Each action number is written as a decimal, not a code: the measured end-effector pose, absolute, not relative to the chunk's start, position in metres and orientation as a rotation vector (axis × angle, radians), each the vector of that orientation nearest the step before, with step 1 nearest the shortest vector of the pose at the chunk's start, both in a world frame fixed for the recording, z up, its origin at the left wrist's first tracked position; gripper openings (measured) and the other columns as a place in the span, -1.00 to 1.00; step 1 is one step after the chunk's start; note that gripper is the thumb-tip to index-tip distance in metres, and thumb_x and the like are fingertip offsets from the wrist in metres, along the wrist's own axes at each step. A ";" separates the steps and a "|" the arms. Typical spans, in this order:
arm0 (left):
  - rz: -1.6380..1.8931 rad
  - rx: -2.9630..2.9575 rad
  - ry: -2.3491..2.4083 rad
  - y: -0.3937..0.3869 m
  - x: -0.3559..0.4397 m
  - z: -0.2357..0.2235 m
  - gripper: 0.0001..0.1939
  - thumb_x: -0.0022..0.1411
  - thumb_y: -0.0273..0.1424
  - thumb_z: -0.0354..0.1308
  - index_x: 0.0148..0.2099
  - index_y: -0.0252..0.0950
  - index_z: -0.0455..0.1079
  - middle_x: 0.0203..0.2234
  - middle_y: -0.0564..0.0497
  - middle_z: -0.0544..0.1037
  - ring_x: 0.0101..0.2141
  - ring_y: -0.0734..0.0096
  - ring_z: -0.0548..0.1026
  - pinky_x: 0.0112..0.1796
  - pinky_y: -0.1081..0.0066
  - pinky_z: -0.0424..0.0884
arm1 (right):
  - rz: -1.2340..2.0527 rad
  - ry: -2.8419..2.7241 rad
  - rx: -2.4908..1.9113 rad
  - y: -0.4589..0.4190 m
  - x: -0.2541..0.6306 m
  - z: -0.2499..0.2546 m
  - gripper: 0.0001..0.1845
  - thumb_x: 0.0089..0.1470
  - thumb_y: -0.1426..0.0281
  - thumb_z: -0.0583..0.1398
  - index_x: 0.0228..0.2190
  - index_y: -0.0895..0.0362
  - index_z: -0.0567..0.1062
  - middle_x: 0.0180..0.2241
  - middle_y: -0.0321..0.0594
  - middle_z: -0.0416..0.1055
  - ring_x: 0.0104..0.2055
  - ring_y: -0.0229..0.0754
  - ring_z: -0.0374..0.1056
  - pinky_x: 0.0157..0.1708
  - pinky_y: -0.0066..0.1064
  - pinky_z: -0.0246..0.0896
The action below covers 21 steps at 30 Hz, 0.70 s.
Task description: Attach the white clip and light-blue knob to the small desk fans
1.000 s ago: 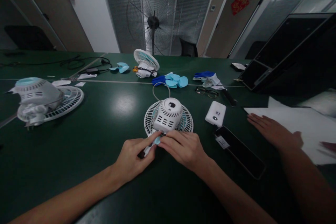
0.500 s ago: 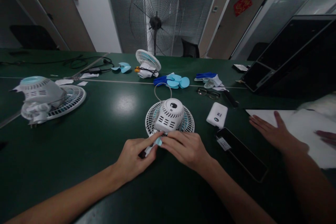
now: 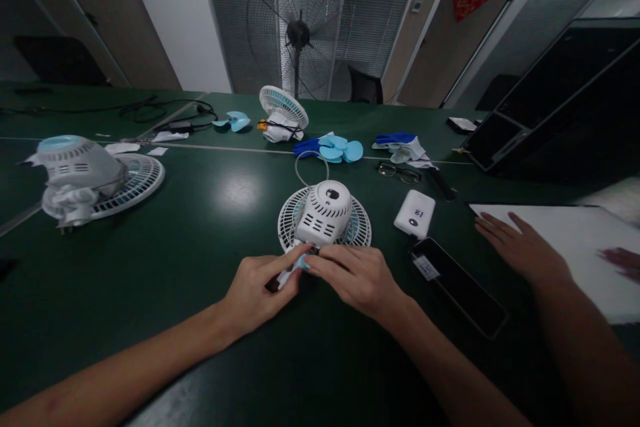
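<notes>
A small white fan lies grille-down on the green table, its motor housing pointing up. My left hand is curled just in front of it and pinches the fan's white and light-blue base piece together with a dark part. My right hand rests next to it, fingers bent over the same base piece at the grille's near edge. The fingertips of both hands meet there.
Another person's hand lies flat on white paper at the right. A white power bank, a black phone, glasses, blue blades, gloves and two more small fans lie around.
My hands stay on the fan's base with only small finger shifts. The other person's hand has slid slightly on the paper. The camera has tilted a little.
</notes>
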<state>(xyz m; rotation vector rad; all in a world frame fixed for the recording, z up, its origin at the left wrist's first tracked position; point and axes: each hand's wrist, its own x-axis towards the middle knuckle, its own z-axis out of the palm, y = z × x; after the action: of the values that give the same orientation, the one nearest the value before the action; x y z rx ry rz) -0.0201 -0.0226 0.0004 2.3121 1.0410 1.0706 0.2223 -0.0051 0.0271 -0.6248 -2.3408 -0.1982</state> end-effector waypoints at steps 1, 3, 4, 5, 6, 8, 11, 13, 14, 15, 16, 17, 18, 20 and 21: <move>1.073 2.313 1.047 -0.023 -0.020 0.000 -0.53 0.44 -0.42 0.10 0.35 -0.30 0.38 -0.43 0.02 0.60 -0.56 0.54 0.44 -0.48 0.54 0.39 | -0.207 -2.320 -0.637 -0.004 0.220 0.026 -0.85 0.36 0.46 0.23 -0.06 0.16 0.55 -0.18 -0.23 0.58 -0.28 -0.27 0.50 -0.36 -0.40 0.33; 1.078 2.320 1.052 -0.023 -0.020 -0.001 -0.52 0.44 -0.42 0.10 0.35 -0.30 0.38 -0.44 0.02 0.60 -0.57 0.54 0.44 -0.48 0.54 0.39 | -0.210 -2.290 -0.684 -0.004 0.212 0.025 -0.89 0.37 0.41 0.22 -0.20 0.17 0.56 -0.26 -0.24 0.57 -0.34 -0.28 0.48 -0.39 -0.39 0.32; 1.077 2.322 1.053 -0.023 -0.020 -0.001 -0.52 0.44 -0.42 0.10 0.35 -0.30 0.38 -0.45 0.03 0.59 -0.57 0.54 0.43 -0.48 0.54 0.39 | -0.203 -2.277 -0.719 -0.004 0.209 0.024 -0.84 0.38 0.40 0.20 -0.27 0.16 0.55 -0.32 -0.26 0.55 -0.38 -0.28 0.46 -0.41 -0.39 0.30; 1.074 2.321 1.053 -0.023 -0.020 -0.001 -0.52 0.44 -0.42 0.10 0.35 -0.30 0.38 -0.46 0.03 0.59 -0.58 0.54 0.42 -0.49 0.53 0.39 | -0.196 -2.266 -0.753 -0.005 0.206 0.023 -0.79 0.39 0.40 0.18 -0.32 0.15 0.54 -0.37 -0.27 0.53 -0.42 -0.29 0.43 -0.44 -0.38 0.29; 1.071 2.320 1.055 -0.023 -0.020 -0.001 -0.52 0.44 -0.42 0.10 0.35 -0.30 0.38 -0.46 0.04 0.58 -0.58 0.54 0.42 -0.49 0.53 0.39 | -0.188 -2.257 -0.782 -0.006 0.204 0.023 -0.76 0.39 0.40 0.17 -0.36 0.15 0.53 -0.41 -0.28 0.51 -0.45 -0.29 0.41 -0.46 -0.38 0.28; 1.070 2.316 1.061 -0.023 -0.020 0.000 -0.52 0.44 -0.42 0.10 0.36 -0.30 0.38 -0.47 0.05 0.57 -0.59 0.54 0.41 -0.49 0.53 0.39 | -0.158 -2.247 -0.806 -0.008 0.204 0.025 -0.80 0.37 0.41 0.17 -0.33 0.14 0.53 -0.39 -0.28 0.51 -0.43 -0.27 0.42 -0.45 -0.37 0.30; 1.082 2.304 1.062 -0.023 -0.020 0.001 -0.52 0.44 -0.41 0.10 0.35 -0.29 0.38 -0.47 0.05 0.58 -0.58 0.54 0.41 -0.50 0.54 0.38 | -0.134 -2.307 -0.720 -0.008 0.212 0.029 -0.84 0.35 0.43 0.20 -0.07 0.15 0.54 -0.23 -0.21 0.57 -0.31 -0.24 0.49 -0.36 -0.37 0.38; 1.088 2.299 1.054 -0.023 -0.020 0.001 -0.53 0.43 -0.42 0.10 0.35 -0.29 0.39 -0.47 0.05 0.59 -0.59 0.55 0.42 -0.51 0.55 0.38 | -0.158 -2.347 -0.647 -0.007 0.219 0.030 -0.76 0.35 0.46 0.20 0.03 0.14 0.51 -0.16 -0.20 0.58 -0.26 -0.24 0.51 -0.32 -0.38 0.40; 1.088 2.297 1.052 -0.023 -0.020 0.001 -0.53 0.43 -0.42 0.10 0.34 -0.30 0.39 -0.47 0.05 0.59 -0.59 0.55 0.42 -0.51 0.55 0.38 | -0.176 -2.350 -0.627 -0.006 0.220 0.030 -0.76 0.35 0.46 0.21 0.03 0.13 0.51 -0.16 -0.21 0.58 -0.26 -0.25 0.51 -0.31 -0.39 0.40; 1.088 2.296 1.048 -0.023 -0.020 0.001 -0.53 0.43 -0.42 0.10 0.34 -0.30 0.40 -0.47 0.04 0.59 -0.59 0.55 0.43 -0.51 0.55 0.38 | -0.189 -2.338 -0.624 -0.005 0.220 0.029 -0.79 0.35 0.46 0.22 0.00 0.14 0.52 -0.17 -0.21 0.58 -0.27 -0.25 0.51 -0.31 -0.39 0.39; 1.093 2.294 1.046 -0.023 -0.020 0.000 -0.53 0.43 -0.42 0.10 0.33 -0.31 0.40 -0.46 0.04 0.60 -0.58 0.54 0.43 -0.50 0.55 0.39 | -0.195 -2.320 -0.638 -0.005 0.219 0.027 -0.83 0.35 0.44 0.23 -0.04 0.14 0.53 -0.19 -0.22 0.58 -0.28 -0.25 0.50 -0.32 -0.38 0.38; 1.097 2.292 1.047 -0.023 -0.020 0.000 -0.54 0.43 -0.42 0.10 0.33 -0.31 0.41 -0.45 0.03 0.60 -0.58 0.54 0.44 -0.50 0.55 0.39 | -0.197 -2.306 -0.659 -0.005 0.216 0.026 -0.88 0.35 0.43 0.24 -0.10 0.15 0.55 -0.22 -0.23 0.58 -0.30 -0.25 0.50 -0.34 -0.38 0.36; 1.101 2.293 1.049 -0.023 -0.020 -0.001 -0.54 0.43 -0.42 0.10 0.33 -0.31 0.41 -0.45 0.03 0.60 -0.58 0.54 0.44 -0.50 0.54 0.40 | -0.194 -2.292 -0.690 -0.005 0.213 0.024 -0.91 0.36 0.41 0.24 -0.16 0.15 0.55 -0.26 -0.24 0.58 -0.33 -0.25 0.49 -0.37 -0.37 0.34; 1.099 2.297 1.055 -0.023 -0.020 -0.001 -0.54 0.43 -0.42 0.11 0.32 -0.32 0.41 -0.45 0.03 0.60 -0.58 0.54 0.44 -0.50 0.54 0.40 | -0.171 -2.261 -0.773 -0.007 0.206 0.021 -0.84 0.37 0.39 0.21 -0.28 0.15 0.55 -0.36 -0.27 0.54 -0.40 -0.26 0.45 -0.43 -0.35 0.28; 1.096 2.300 1.055 -0.023 -0.020 -0.001 -0.54 0.43 -0.42 0.11 0.32 -0.32 0.41 -0.46 0.03 0.60 -0.58 0.54 0.43 -0.50 0.55 0.40 | -0.153 -2.245 -0.813 -0.009 0.203 0.020 -0.80 0.38 0.39 0.19 -0.32 0.15 0.54 -0.40 -0.28 0.52 -0.43 -0.26 0.43 -0.46 -0.35 0.25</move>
<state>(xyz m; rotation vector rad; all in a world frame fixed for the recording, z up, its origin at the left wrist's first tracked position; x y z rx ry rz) -0.0197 -0.0226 -0.0012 2.2996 1.0554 1.0959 0.2033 -0.0086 0.0200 -0.8134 -2.2446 -0.1527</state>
